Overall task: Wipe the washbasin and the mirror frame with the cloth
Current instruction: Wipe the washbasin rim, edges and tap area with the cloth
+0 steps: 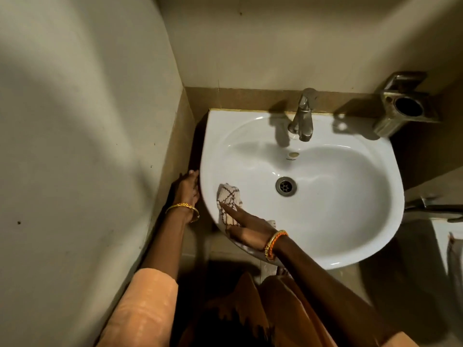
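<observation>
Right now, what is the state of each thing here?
cloth: crumpled, pressed on the basin's left rim
right hand: fingers straight, pressing the cloth
left hand: resting on the basin's outer left edge
washbasin: no standing water
tap: not running
drain: unplugged
holder: empty

**Item count, head view**

Showing: one white ceramic washbasin; one checked white cloth; one steel tap; one round metal drain; one metal wall-mounted holder. Two hands appearing: left hand, right hand. Wrists wearing two bangles: gold bangle, orange-and-gold bangle.
</observation>
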`<state>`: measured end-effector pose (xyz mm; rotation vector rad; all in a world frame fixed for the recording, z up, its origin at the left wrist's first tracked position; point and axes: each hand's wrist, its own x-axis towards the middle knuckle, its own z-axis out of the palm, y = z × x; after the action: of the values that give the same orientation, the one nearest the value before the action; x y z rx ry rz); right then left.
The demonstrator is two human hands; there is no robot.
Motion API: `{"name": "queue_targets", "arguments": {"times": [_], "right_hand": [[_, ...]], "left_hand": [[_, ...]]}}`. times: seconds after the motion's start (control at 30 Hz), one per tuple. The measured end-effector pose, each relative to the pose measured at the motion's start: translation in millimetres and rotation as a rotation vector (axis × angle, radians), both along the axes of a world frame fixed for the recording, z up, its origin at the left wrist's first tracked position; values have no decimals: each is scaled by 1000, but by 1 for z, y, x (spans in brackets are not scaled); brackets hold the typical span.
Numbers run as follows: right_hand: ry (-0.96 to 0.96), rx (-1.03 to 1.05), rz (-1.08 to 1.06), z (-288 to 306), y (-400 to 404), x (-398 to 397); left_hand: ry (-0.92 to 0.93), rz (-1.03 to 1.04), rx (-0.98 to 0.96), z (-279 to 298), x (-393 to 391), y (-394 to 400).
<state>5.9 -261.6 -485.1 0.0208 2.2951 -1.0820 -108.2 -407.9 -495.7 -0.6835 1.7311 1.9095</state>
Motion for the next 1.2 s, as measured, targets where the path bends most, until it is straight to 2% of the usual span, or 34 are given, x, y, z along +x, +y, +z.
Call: {"name": "queue_targets", "arguments": {"times": [0.1, 0.23, 0.3, 0.4, 0.53, 0.67, 0.73, 0.83, 0.93, 1.03, 1.2], "right_hand": [[26, 51, -58, -9, -13, -12], [158, 153, -276, -36, -42, -74], [146, 195, -334, -48, -47, -100], [120, 129, -379, -43, -48, -98], [127, 120, -232, -23, -38, -39], [162, 279, -39, -7, -4, 26], [223, 410, 66, 0, 29, 60], [212, 556, 105, 8, 74, 87], [170, 577, 63, 6, 73, 83], [165, 453, 11, -2, 29, 58], [195, 322, -64, 3, -8, 34]], "left_hand": [[40, 22, -14, -2, 1, 1], [48, 12, -32, -6, -1, -3], [116, -38, -124, -14, -1, -7], [182, -131, -219, -20, 0, -10], [184, -175, -209, -14, 1, -7], [164, -168, -290, -13, 2, -7], [159, -96, -378, -11, 18, -5], [170, 132, -461, -6, 67, 2], [60, 198, -310, 2, 121, 26], [-96, 249, -34, 7, 148, 52], [-78, 313, -11, 0, 144, 55]]}}
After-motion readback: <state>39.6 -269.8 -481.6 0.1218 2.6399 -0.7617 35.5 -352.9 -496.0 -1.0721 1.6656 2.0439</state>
